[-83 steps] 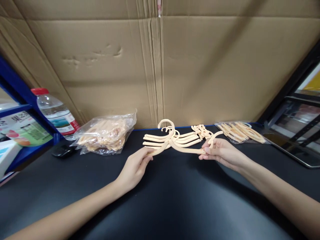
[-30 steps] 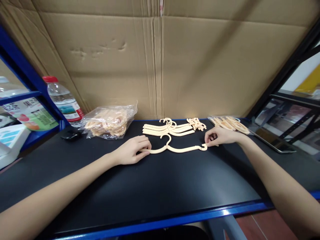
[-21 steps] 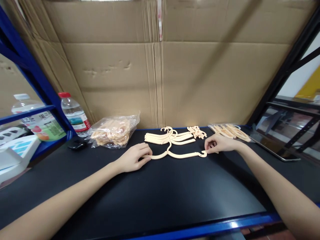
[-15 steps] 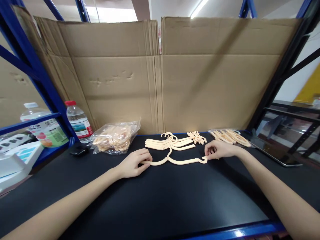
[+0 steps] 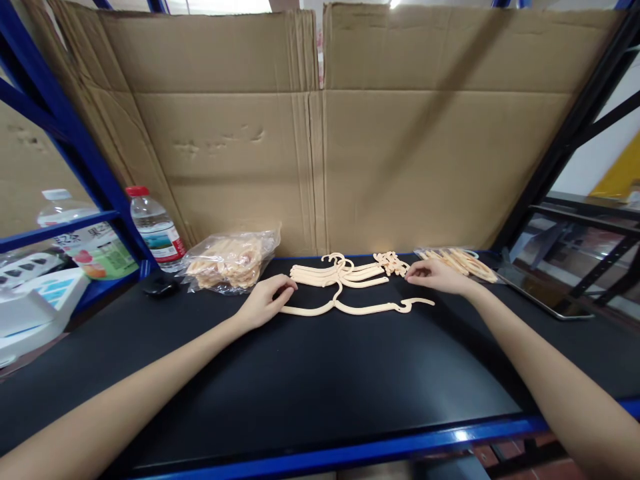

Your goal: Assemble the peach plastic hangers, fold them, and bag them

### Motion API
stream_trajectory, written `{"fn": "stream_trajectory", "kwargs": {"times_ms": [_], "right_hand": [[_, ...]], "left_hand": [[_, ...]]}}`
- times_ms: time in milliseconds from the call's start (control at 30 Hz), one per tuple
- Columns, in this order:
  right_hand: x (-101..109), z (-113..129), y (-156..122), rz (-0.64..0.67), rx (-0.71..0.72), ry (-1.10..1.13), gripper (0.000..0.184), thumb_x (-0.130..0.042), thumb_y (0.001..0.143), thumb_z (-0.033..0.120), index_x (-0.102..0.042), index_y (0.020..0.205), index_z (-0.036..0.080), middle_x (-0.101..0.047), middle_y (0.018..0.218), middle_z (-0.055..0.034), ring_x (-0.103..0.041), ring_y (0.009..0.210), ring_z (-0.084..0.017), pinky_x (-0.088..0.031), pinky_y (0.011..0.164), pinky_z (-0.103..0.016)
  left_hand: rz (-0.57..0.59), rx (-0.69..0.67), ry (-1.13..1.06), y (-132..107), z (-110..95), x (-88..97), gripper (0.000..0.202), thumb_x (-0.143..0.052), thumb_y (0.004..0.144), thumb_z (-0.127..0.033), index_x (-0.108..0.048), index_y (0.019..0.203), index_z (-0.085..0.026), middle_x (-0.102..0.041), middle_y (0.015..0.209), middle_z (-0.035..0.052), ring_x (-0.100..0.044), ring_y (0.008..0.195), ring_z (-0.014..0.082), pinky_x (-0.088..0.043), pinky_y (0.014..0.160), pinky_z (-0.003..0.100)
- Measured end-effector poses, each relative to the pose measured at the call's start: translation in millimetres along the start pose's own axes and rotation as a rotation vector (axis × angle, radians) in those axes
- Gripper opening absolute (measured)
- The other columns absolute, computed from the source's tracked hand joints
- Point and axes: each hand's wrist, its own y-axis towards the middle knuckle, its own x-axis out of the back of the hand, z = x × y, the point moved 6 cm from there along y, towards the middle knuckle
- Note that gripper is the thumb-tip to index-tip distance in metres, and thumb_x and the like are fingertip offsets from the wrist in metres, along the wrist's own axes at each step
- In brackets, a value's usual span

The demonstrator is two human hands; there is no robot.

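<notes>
Clothes hanger (image 5: 345,309), cream and thin, lies flat on the black worktop (image 5: 320,387), closer to the back edge than to the blue front edge, about halfway along. Its curved hook points to the back edge. A small hook piece (image 5: 407,306) sits at the hanger's right end and sticks out past it.

The left hand (image 5: 264,303) is by the hanger's left end. Its fingers are bent and the thumb is near them, so the gap is narrow. I cannot tell if it touches the hanger.

The right hand (image 5: 435,274) is just beside a pile of small hooks (image 5: 391,263) near the back edge. Its fingertips are close together, but I cannot tell if they hold a hook.

A stack of hangers (image 5: 313,275) lies between the first hanger and the back edge. Toward the back left corner are a clear bag of cream parts (image 5: 227,261), a black mouse (image 5: 160,285) and a water bottle (image 5: 157,230) with a red cap. Near the back right corner are another clear bag (image 5: 457,262) and a flat tablet (image 5: 543,291).
</notes>
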Motion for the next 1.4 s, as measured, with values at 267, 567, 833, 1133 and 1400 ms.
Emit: {"fn": "stream_trajectory", "kwargs": {"times_ms": [267,567,833,1133,1400], "right_hand": [[10.4,-26.0,5.0,-0.327,-0.027,-0.094,0.028,-0.051,0.076,0.039,-0.066,0.081,0.017,-0.065,0.071,-0.0061,-0.057,0.064,-0.019,-0.045,0.060,-0.032],[2.7,-19.1,8.2,-0.418,0.092,-0.194,0.030,-0.050,0.083,0.037,-0.068,0.097,0.017,-0.069,0.091,-0.0109,-0.060,0.081,-0.025,-0.048,0.075,-0.040],[-9.2,-12.8,19.3,-0.413,0.216,-0.261,0.034,-0.046,0.089,0.039,-0.068,0.106,0.020,-0.065,0.111,-0.0128,-0.056,0.105,-0.031,-0.039,0.094,-0.049],[-17.7,-11.0,25.9,-0.367,0.249,-0.285,0.029,-0.046,0.089,0.030,-0.070,0.101,0.021,-0.069,0.106,-0.0109,-0.059,0.103,-0.029,-0.041,0.093,-0.047],[-18.6,-10.9,25.8,-0.397,0.273,-0.258,0.026,-0.048,0.088,0.028,-0.072,0.095,0.019,-0.070,0.103,-0.0115,-0.061,0.098,-0.028,-0.044,0.090,-0.044]], "left_hand": [[-0.067,0.115,-0.091,3.7,17.3,2.4,0.018,-0.047,0.084,-0.030,-0.060,0.087,-0.018,-0.065,0.081,0.0033,-0.061,0.075,0.0179,-0.049,0.069,0.031],[-0.070,0.178,-0.152,3.9,25.9,1.1,0.020,-0.053,0.081,-0.035,-0.061,0.085,-0.018,-0.066,0.080,0.0033,-0.062,0.073,0.0175,-0.050,0.068,0.031],[-0.046,0.199,-0.181,4.1,32.7,-3.2,0.019,-0.053,0.079,-0.035,-0.062,0.084,-0.018,-0.067,0.078,0.0028,-0.061,0.069,0.0165,-0.049,0.065,0.030],[-0.031,0.243,-0.198,4.5,35.5,-4.9,0.020,-0.054,0.078,-0.034,-0.063,0.083,-0.017,-0.066,0.077,0.0022,-0.058,0.064,0.0150,-0.046,0.060,0.027],[-0.018,0.259,-0.194,5.3,34.3,-4.5,0.022,-0.054,0.077,-0.035,-0.063,0.084,-0.017,-0.067,0.080,0.0036,-0.058,0.066,0.0157,-0.047,0.063,0.028]]}}
